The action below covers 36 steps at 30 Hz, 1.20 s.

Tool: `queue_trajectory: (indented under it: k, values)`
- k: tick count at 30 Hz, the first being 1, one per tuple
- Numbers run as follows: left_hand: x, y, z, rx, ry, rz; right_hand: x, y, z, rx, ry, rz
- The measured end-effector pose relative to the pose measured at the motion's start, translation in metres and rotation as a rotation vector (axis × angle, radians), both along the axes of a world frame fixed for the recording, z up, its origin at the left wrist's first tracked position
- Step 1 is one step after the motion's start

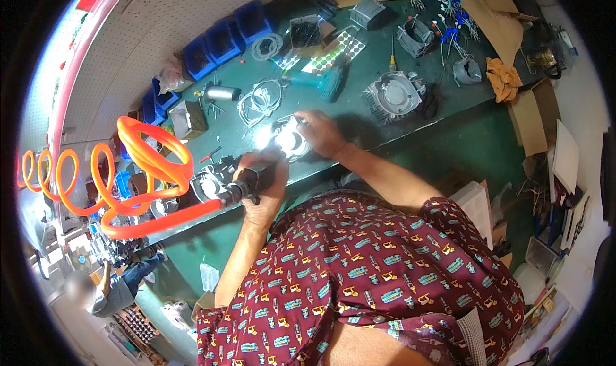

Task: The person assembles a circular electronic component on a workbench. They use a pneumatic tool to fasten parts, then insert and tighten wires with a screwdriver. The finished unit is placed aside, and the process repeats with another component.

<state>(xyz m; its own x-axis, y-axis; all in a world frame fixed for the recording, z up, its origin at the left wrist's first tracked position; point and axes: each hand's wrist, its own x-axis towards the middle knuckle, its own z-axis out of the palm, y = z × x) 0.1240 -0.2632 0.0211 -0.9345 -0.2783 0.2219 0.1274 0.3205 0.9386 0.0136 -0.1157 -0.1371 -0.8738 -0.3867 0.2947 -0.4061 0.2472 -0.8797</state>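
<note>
Okay, so the left hand (276, 176) was wrapped around a dark handheld tool (247, 185) with a coiled orange hose (173, 219) running off to the left, and the right hand (323, 135) had its fingers curled over the right edge of a silver metal housing (292, 142) sitting near the front edge of the green table (351, 109). The tool's nose was right by that housing, though I couldn't tell if they touched. Further out were some pale looped rings (262, 103), a teal power drill (329, 82), a bigger finned housing (394, 96) and, along the back, blue bins (224, 42).
</note>
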Motion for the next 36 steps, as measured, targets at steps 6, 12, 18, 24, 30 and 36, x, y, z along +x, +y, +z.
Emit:
queue_trajectory:
  k: [6,12,18,24,30,36]
  values:
    - [-0.002,0.007,0.019,0.104,0.107,0.109,0.001,0.002,0.003,-0.005,-0.014,0.002]
    - [-0.013,0.01,-0.002,0.207,0.181,0.078,0.0,0.0,0.001,0.031,-0.017,0.003]
    - [-0.011,0.008,-0.012,0.18,0.14,0.082,0.0,-0.001,-0.004,0.099,0.137,-0.01]
    - [-0.009,0.005,-0.007,0.149,0.178,0.101,0.0,-0.002,0.002,0.015,0.042,-0.016]
    - [-0.013,0.007,-0.009,0.194,0.2,0.109,0.0,-0.001,0.004,0.039,0.018,-0.005]
    - [-0.026,0.012,0.018,-0.09,-0.059,-0.024,0.0,-0.004,-0.002,0.048,0.095,-0.053]
